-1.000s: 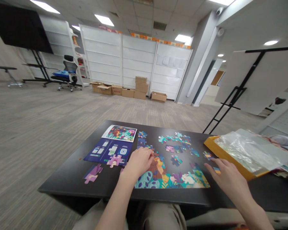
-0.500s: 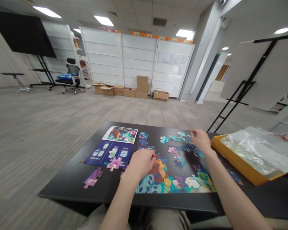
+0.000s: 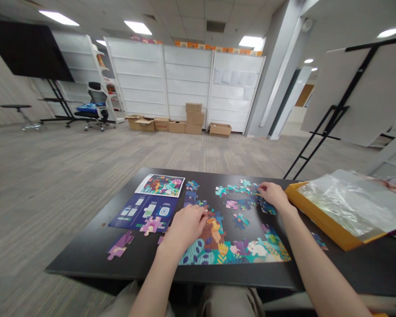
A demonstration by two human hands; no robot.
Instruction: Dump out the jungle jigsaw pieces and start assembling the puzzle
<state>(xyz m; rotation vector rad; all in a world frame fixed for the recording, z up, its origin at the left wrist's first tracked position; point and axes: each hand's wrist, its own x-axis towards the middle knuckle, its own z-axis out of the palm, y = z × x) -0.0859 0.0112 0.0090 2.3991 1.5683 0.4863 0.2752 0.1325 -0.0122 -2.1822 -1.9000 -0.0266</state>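
My left hand (image 3: pixel 189 222) rests over the left part of the joined jigsaw puzzle (image 3: pixel 214 237), fingers curled together; whatever lies under the fingertips is hidden. At the back right, my right hand (image 3: pixel 273 195) pinches a dark puzzle piece (image 3: pixel 258 192) among loose blue pieces, its fingertips low over the table. The joined part shows a brown bear, a white rabbit and leaves. Turquoise pieces (image 3: pixel 237 189) lie behind it in a row. A pink piece (image 3: pixel 231 204) and a blue-green piece (image 3: pixel 240 221) lie between the hands.
A leaflet with the puzzle picture (image 3: pixel 161 185) lies at the back left, with a pink-purple piece (image 3: pixel 151 225) on its lower edge. Another purple piece (image 3: pixel 120 245) is near the table's left side. A yellow box (image 3: pixel 320 218) with clear plastic stands right of my right arm.
My right hand has come down and slightly toward me, its fingertips now at the dark loose pieces. My left hand stays over the puzzle. The whole view has shifted a little.
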